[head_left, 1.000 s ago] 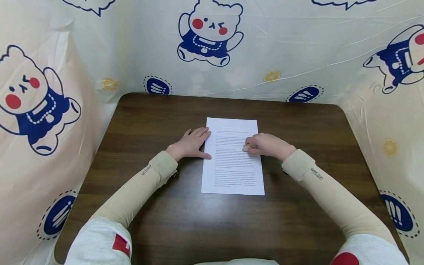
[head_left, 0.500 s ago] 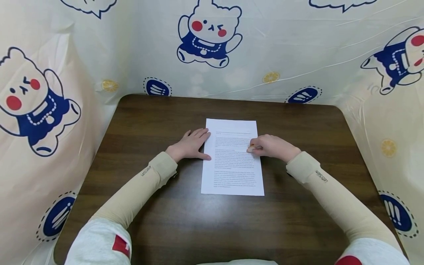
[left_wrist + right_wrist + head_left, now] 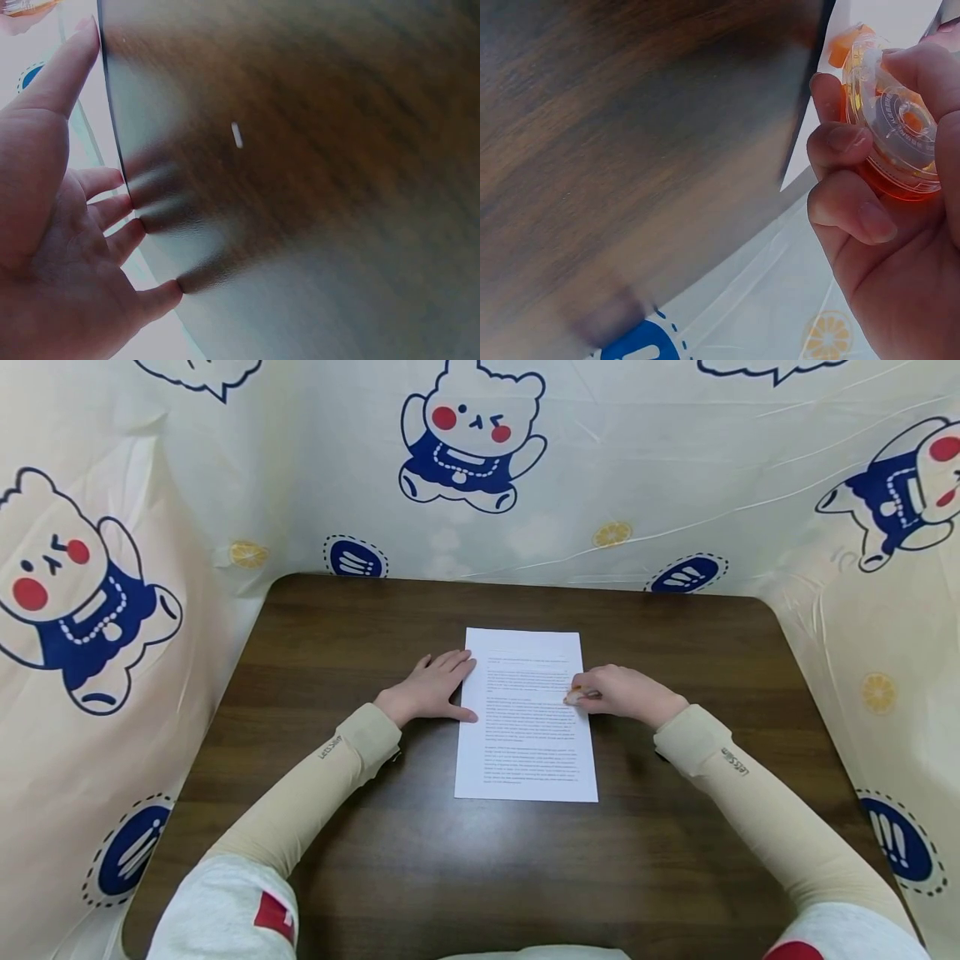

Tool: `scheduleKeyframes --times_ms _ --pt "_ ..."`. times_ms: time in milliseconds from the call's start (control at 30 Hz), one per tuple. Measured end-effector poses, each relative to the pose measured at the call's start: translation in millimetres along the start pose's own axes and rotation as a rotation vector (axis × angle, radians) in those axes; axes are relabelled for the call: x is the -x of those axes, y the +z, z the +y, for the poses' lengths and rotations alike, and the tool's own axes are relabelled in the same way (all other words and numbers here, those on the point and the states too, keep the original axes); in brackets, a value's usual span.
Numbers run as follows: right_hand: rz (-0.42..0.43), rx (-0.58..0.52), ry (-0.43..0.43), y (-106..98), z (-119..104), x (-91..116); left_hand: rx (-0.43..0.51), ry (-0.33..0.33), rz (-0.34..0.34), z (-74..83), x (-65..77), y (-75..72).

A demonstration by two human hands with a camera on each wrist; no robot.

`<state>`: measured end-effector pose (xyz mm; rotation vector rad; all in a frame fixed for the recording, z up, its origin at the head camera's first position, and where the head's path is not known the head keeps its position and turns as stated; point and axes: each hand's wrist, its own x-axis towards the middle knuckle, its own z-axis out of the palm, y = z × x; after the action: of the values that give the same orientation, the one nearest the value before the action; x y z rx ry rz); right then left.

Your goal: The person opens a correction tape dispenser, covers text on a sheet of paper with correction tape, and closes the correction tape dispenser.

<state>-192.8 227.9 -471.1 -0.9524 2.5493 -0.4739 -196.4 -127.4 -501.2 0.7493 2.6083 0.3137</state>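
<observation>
A sheet of white paper [image 3: 525, 787] printed with lines of text lies on the brown table. My left hand [image 3: 427, 689] rests at its left edge, fingers spread, with the thumb and some fingertips on the sheet. In the right wrist view, my right hand [image 3: 889, 247] grips a clear and orange correction tape dispenser [image 3: 911, 139] between thumb and curled fingers. From the head view, that hand is over the right edge of the page, with the dispenser's tip at the ends of the middle text lines. Whether the tip touches the paper I cannot tell.
The dark wood table [image 3: 465, 877] extends around the sheet on all sides. A pale curtain [image 3: 315, 460] with cartoon bears stands behind and beside it, close to the table's edges. Beige sleeves [image 3: 300, 802] cover both forearms.
My right hand has slid to the right across the page with the correction tape dispenser, toward the sheet's right edge. The left hand and the paper stay in place.
</observation>
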Motion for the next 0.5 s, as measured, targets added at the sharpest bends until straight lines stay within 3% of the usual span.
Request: scheduleKeyframes --times_ms 267,500 --pt "-0.004 0.008 -0.022 -1 -5 -3 0.005 0.001 0.001 1.8 1.4 -2.3" --pt "-0.025 0.057 -0.061 6 -29 -18 0.002 0.002 0.0 -0.8 0.3 0.3"
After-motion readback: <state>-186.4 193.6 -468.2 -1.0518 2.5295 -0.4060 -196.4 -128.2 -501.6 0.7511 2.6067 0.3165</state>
